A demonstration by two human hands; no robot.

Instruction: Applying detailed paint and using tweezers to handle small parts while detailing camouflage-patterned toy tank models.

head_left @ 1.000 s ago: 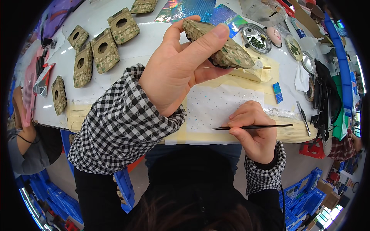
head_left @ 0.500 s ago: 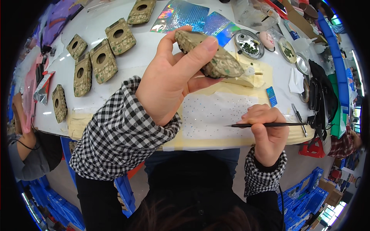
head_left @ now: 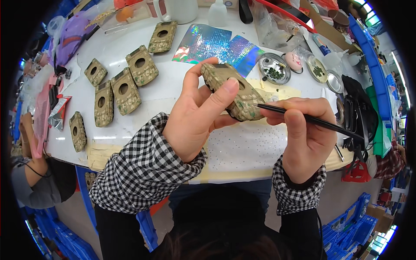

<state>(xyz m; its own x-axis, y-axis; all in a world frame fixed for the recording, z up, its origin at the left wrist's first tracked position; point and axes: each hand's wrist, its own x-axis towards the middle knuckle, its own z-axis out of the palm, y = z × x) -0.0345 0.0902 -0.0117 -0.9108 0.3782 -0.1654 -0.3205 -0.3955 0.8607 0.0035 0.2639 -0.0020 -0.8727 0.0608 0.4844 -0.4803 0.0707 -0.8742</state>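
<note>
My left hand (head_left: 190,119) is closed round a camouflage model tank hull (head_left: 244,102), with the thumb across its top by the round hole. The hull is tilted, its near end pointing right. In my right hand (head_left: 305,136) are slim black tweezers (head_left: 323,123), pinched near the tips. Their point reaches the hull's near right end; whether it touches, and whether a tiny piece is in it, I cannot tell. Below both hands a white sheet (head_left: 242,149) lies on the table, dotted with many tiny specks.
Several more camouflage hulls (head_left: 125,89) lie at the left. Iridescent sheets (head_left: 203,41) are behind my hands. A round metal dish (head_left: 274,71) holds dark green bits at the back right, beside a pink egg-shaped thing (head_left: 294,61). Another person's arm (head_left: 37,171) shows at far left.
My right hand has risen from above the sheet, bringing the tweezers up to the hull. My left hand has lowered the hull a little. The whole view has shifted slightly.
</note>
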